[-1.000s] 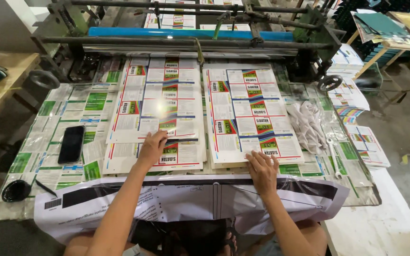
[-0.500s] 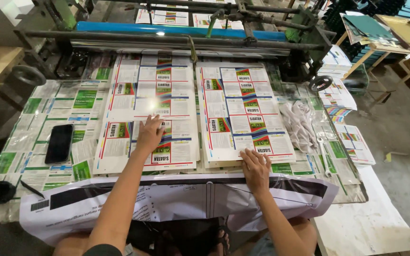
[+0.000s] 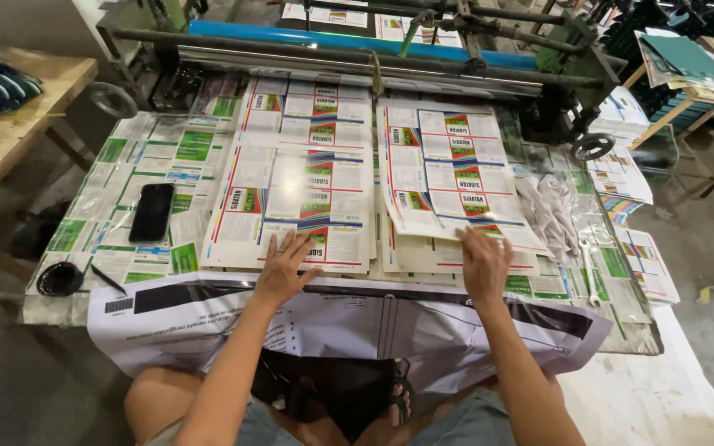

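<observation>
We see our left hand lying flat, fingers spread wide, on the near edge of the left stack of printed sheets. It grips nothing and only presses down on the paper. That stack stretches straight away from the hand toward the machine roller, its long axis running from us to the machine, so nearly the whole sheet lies ahead of the fingertips.

Our right hand rests on the near edge of the right stack of printed sheets. Its fingers lie close together and point forward. The top sheet looks slightly raised and skewed at that near edge, and the fingers may be pinching or lifting it, though from this angle we cannot tell for sure. This stack also runs away from the hand toward the roller.

Each hand is the nearer one to its own stack, and the two stacks lie side by side, just apart. A black phone lies well to the left on the desk, and a white cloth lies just right of the right stack.
</observation>
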